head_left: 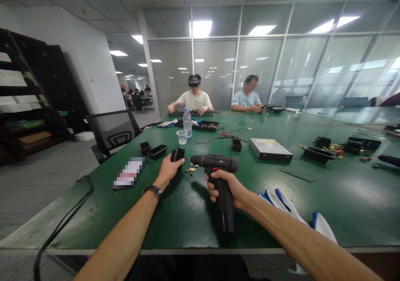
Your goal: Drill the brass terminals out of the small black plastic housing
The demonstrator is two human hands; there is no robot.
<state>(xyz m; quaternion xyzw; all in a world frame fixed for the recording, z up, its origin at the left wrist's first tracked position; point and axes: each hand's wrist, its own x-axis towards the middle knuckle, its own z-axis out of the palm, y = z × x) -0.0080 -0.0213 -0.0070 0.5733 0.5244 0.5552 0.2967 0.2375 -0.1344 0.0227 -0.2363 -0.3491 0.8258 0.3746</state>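
My right hand [226, 185] is wrapped round the grip of a black cordless drill [215, 163], whose chuck points left. My left hand [170, 168] is closed on a small black plastic box [178, 154], held upright just left of the drill's tip. Whether the bit touches the box I cannot tell. On the table below the chuck lie several small brass-coloured metal pieces [191, 170]. Two more black plastic boxes, one small [144, 147] and one longer [157, 151], rest to the left of my left hand.
The green table [175, 214] carries a water bottle [187, 123], a plastic cup [181, 137], an optical drive [270, 149] and white-blue gloves [284, 201]. More black boxes [318, 153] lie at right. A black cable [67, 214] hangs over the left edge. Two people [195, 97] sit opposite.
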